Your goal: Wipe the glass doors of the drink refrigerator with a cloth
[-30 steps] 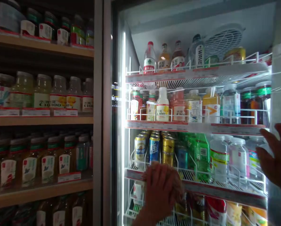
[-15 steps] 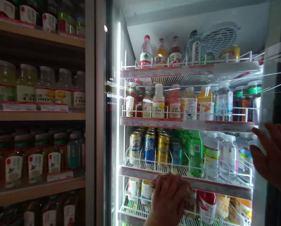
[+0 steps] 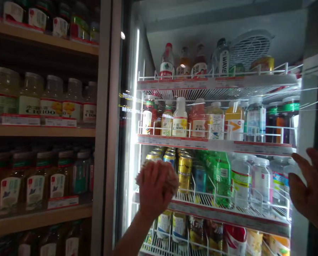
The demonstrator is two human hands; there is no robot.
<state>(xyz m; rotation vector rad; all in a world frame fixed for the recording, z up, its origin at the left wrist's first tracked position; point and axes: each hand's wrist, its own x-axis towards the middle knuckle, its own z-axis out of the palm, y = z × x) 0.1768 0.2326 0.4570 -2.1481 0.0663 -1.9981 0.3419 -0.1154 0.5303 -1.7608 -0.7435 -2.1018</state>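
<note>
My left hand (image 3: 155,187) is raised in front of the fridge's third wire shelf (image 3: 228,214), covering the left-hand drink cans. Its fingers are curled round something brownish that I cannot make out. A gold can (image 3: 184,172) stands just right of it, and green bottles (image 3: 222,177) and clear water bottles (image 3: 241,180) follow along the same shelf. My right hand (image 3: 313,190) has its fingers spread and rests flat against the edge of the open glass door (image 3: 305,117) at the right, holding nothing.
The lit fridge has several wire shelves packed with bottles and cans, and a round fan grille (image 3: 251,48) at the top back. Left of the fridge frame (image 3: 105,124), wooden shelves (image 3: 41,131) carry rows of bottled drinks with price tags.
My left hand has risen from the lower shelf's front rail up and to the left, in front of the cans. My right hand has stayed on the door edge.
</note>
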